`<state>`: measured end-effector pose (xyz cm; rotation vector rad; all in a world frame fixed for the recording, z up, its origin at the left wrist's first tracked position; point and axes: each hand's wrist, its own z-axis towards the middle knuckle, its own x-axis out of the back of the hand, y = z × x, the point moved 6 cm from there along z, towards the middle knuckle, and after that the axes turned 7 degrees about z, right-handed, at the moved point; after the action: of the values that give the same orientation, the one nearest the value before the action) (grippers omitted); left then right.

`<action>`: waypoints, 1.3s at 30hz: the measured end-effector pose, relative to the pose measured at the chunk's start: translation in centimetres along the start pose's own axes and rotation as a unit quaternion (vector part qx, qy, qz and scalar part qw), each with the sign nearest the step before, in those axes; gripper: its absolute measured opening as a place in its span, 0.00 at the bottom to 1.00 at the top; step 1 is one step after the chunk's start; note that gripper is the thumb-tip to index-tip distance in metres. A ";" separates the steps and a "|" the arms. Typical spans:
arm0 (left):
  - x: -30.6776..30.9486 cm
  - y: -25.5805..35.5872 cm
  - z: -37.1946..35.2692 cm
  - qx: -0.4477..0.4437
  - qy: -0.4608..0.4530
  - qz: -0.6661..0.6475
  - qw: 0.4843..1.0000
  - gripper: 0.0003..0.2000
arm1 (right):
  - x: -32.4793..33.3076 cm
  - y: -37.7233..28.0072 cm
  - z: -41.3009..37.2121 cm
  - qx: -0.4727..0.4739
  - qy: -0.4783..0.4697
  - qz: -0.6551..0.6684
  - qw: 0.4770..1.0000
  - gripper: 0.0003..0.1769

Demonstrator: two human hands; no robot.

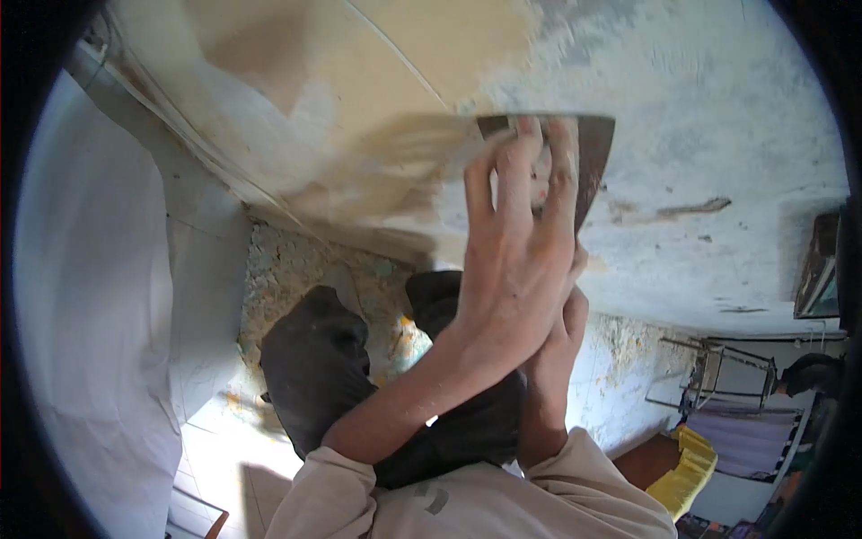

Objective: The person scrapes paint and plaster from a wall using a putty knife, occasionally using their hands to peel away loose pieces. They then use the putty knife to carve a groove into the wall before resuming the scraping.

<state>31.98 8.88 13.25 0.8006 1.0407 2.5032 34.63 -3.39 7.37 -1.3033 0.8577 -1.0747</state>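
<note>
A wide scraper [595, 162] with a dark, flared metal blade has its broad edge against the patchy wall [664, 117]. My left hand [521, 202] lies over it, fingers stretched forward and pressing on the blade. Below and behind, my right hand [570, 319] is closed where the handle lies, though the left hand hides most of it and the handle itself. Both hands are together, close to the wall. Around the blade the surface shows beige paint on the left and rough whitish, bare-looking patches on the right.
Paint flakes litter the floor [269, 278] by my dark-trousered legs [314, 359]. A pale sheet [99, 296] covers something at left. Thin cables [215, 166] run along the wall. At right are a framed recess [819, 269], a metal frame [732, 373] and a yellow cloth [687, 472].
</note>
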 end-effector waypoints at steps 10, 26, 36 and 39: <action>3.5 -1.0 2.0 0.029 0.094 0.086 0.991 0.44 | -4.1 -2.2 3.2 0.046 -0.185 -0.025 0.981 0.13; -0.9 0.5 -1.1 -0.011 -0.052 0.089 0.995 0.53 | 0.9 2.7 0.1 0.013 -0.083 0.023 0.996 0.17; -0.2 0.5 -1.2 -0.028 -0.042 0.082 0.995 0.53 | 0.5 2.9 -1.1 -0.037 -0.114 -0.009 0.993 0.22; -0.1 0.2 -1.2 -0.011 -0.056 0.057 0.997 0.54 | 0.3 3.2 -1.0 -0.004 -0.123 -0.015 0.992 0.20</action>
<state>31.31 8.09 12.70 1.0086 0.9521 2.5252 34.17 -4.16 4.07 -1.4250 0.6594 -0.9103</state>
